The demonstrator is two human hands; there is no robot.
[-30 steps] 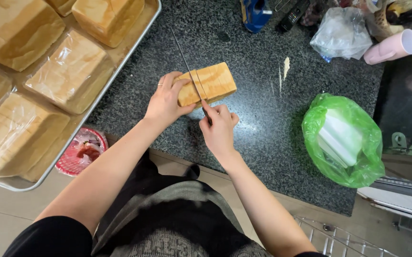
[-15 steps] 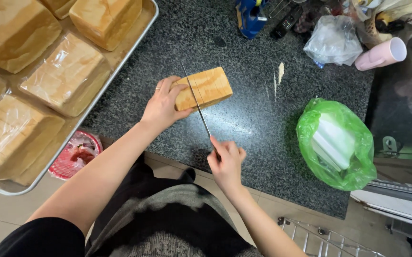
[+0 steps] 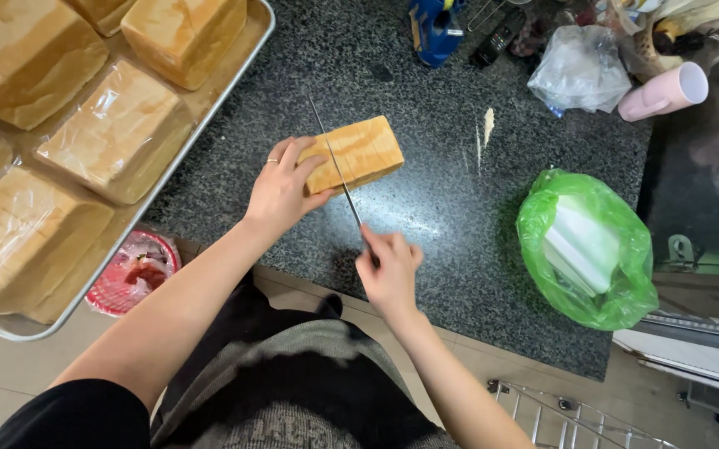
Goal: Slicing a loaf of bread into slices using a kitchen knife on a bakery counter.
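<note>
Slicing station, head view only, looking straight down.

- Item 1: bread loaf [image 3: 358, 154], golden block, lying on the dark speckled counter [image 3: 426, 241], centre of view, set clear of the other stuff so there's room to cut.
- Item 2: my left hand [image 3: 283, 185], fingers [image 3: 303, 160] curled over the loaf's near end, pressing it down; judged reason: keep it from sliding under the blade. Ring on one finger.
- Item 3: my right hand [image 3: 389, 268], fingers clamped round the handle of the knife [image 3: 334, 162]. Long thin blade runs away from me across the loaf, just beside my left fingertips, approx. one slice in from that end. Can't tell how deep it sits.
- Item 4: metal tray [image 3: 210, 108], left, w/ several more loaves, some in clear wrap; within reach, off the cutting spot.
- Item 5: green bag [image 3: 617, 274], right, white blocks inside, well apart from the loaf.
- Item 6: crumbs [image 3: 487, 126] beyond the loaf.
- Misc., far edge: clear bag [image 3: 580, 71], pink cup [image 3: 663, 93] on its side, blue object [image 3: 434, 29].
- Below the counter edge, left: red basket [image 3: 131, 274].
</note>
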